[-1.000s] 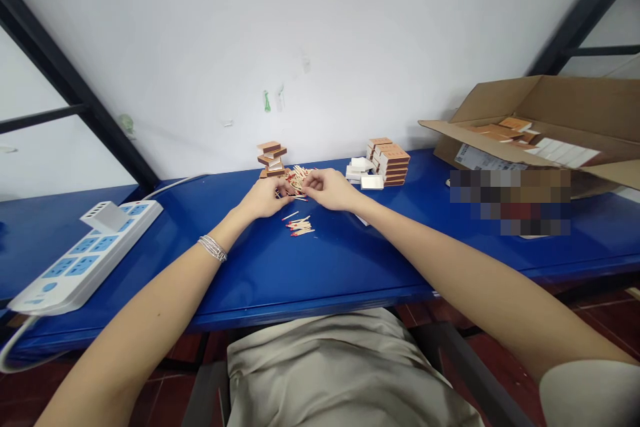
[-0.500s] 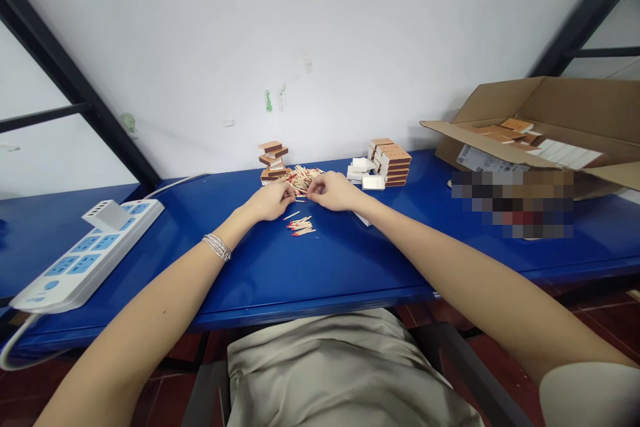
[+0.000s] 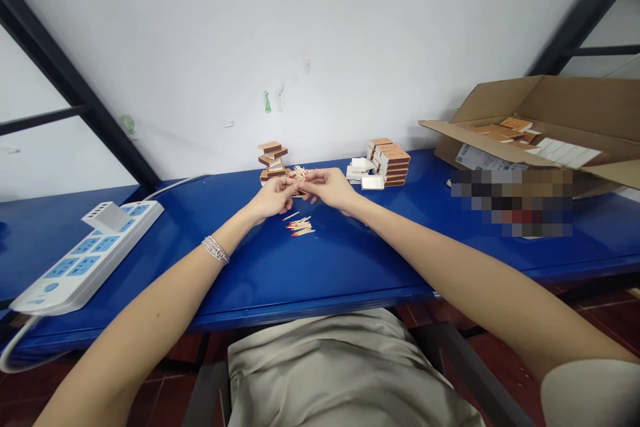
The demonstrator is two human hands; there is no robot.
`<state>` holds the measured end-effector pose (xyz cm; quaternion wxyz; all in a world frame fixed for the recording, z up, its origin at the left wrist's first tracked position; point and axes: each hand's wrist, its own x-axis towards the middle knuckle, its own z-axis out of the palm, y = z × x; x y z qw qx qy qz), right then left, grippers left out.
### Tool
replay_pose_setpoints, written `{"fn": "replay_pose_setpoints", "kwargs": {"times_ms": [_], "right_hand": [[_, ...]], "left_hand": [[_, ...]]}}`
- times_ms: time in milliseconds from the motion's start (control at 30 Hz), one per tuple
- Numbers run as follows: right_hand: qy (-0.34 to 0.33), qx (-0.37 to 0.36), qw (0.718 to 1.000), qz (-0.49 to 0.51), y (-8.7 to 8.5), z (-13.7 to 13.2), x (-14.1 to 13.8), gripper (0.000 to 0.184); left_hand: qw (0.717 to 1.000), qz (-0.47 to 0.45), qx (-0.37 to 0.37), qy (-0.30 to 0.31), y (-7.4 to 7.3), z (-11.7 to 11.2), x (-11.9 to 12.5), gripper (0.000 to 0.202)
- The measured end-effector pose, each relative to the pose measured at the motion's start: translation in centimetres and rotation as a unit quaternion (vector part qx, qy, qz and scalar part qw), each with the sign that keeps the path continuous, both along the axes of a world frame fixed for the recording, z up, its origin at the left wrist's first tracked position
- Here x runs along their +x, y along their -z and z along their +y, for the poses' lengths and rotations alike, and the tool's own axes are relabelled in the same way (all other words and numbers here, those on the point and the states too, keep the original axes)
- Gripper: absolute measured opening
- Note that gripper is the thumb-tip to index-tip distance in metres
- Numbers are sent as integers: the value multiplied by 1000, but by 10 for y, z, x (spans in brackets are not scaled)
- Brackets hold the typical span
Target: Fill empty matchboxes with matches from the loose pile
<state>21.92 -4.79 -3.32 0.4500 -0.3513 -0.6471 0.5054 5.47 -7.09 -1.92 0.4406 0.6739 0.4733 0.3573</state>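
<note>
My left hand, with a silver bracelet on its wrist, is closed, its fingertips meeting those of my right hand. Thumb and fingers of my right hand are pinched together; anything held between the two hands is too small or hidden to make out. Just behind both hands lies a heap of loose red-tipped matches, largely covered by them. Nearer me is a small bunch of matches, with a single match apart from it.
Stacked matchboxes stand behind my left hand. To the right are white matchbox trays and more stacked matchboxes. An open cardboard box holds matchboxes at the far right. A power strip lies on the blue table at left.
My hands have come together, the right moving left until its fingertips meet the left hand's. They now cover more of the match heap. The small bunch nearer me has not moved.
</note>
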Motion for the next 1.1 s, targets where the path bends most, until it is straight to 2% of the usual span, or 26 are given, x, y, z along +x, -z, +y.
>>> {"fn": "replay_pose_setpoints", "kwargs": {"times_ms": [67, 133, 233, 300, 400, 467, 667, 767, 867, 1000, 1033, 1100], "right_hand": [[2, -3, 1000, 11, 1, 1, 0, 20], [7, 10, 1000, 5, 2, 4, 1, 20], [26, 49, 997, -47, 3, 6, 3, 19], [37, 99, 988, -112, 2, 5, 5, 16], [48, 186, 961, -201, -2, 1, 6, 10], [55, 217, 947, -231, -5, -1, 7, 10], [79, 228, 937, -254, -8, 1, 12, 11], [83, 229, 936, -253, -8, 1, 13, 12], [36, 238, 936, -259, -8, -1, 13, 13], [-125, 200, 930, -282, -7, -6, 11, 16], [-145, 190, 928, -286, -6, -7, 10, 17], [-141, 186, 928, -292, -5, -6, 10, 17]], "left_hand": [[1000, 12, 5, 7, 2, 1, 0, 26], [996, 76, 45, -5, 2, 3, -3, 26], [962, 237, 134, -10, 1, 7, -13, 19], [942, 301, 149, 12, -1, 9, -21, 20], [936, 329, 115, 46, -4, 10, -29, 28], [933, 340, 99, 61, -5, 9, -31, 27], [923, 358, 105, 91, -7, 0, -23, 36], [923, 360, 109, 82, -7, 0, -22, 35], [920, 368, 134, 36, -6, 4, -25, 28], [911, 368, 185, 21, -2, 9, -28, 29], [909, 369, 191, 23, -1, 9, -28, 29], [904, 379, 198, 25, 1, 10, -26, 26]]}}
